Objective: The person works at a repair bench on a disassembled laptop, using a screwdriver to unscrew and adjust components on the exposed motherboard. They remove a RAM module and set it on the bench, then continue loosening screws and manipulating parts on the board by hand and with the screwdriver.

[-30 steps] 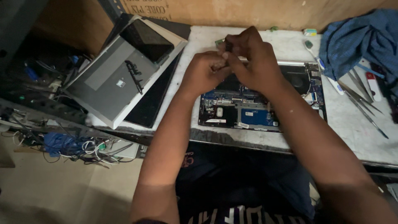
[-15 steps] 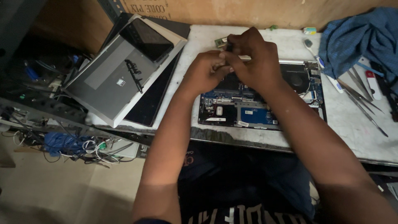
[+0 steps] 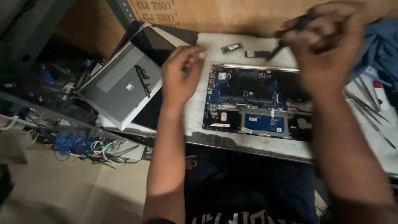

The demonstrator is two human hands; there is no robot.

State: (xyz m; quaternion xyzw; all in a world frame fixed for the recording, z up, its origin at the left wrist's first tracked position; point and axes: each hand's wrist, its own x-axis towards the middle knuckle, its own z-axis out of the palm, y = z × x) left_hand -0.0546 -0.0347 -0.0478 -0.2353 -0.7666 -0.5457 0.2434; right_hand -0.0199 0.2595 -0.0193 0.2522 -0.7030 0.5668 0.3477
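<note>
Above the opened laptop [image 3: 253, 101], the right hand [image 3: 327, 49] is blurred, its fingers curled round a dark tool [image 3: 286, 39] whose tip points down toward the tabletop [image 3: 248, 143]. Whether the left hand [image 3: 180, 76], loosely curled beside the laptop's left edge, pinches anything cannot be told. A small green memory stick [image 3: 232, 47] lies behind. Cardboard box [image 3: 199, 12] with dark print stands at the back, cut off. Grey laptop lid [image 3: 118, 85] leans left.

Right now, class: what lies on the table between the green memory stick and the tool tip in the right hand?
In the head view, a small dark card lies between the memory stick and the tool tip held by the right hand.
</note>
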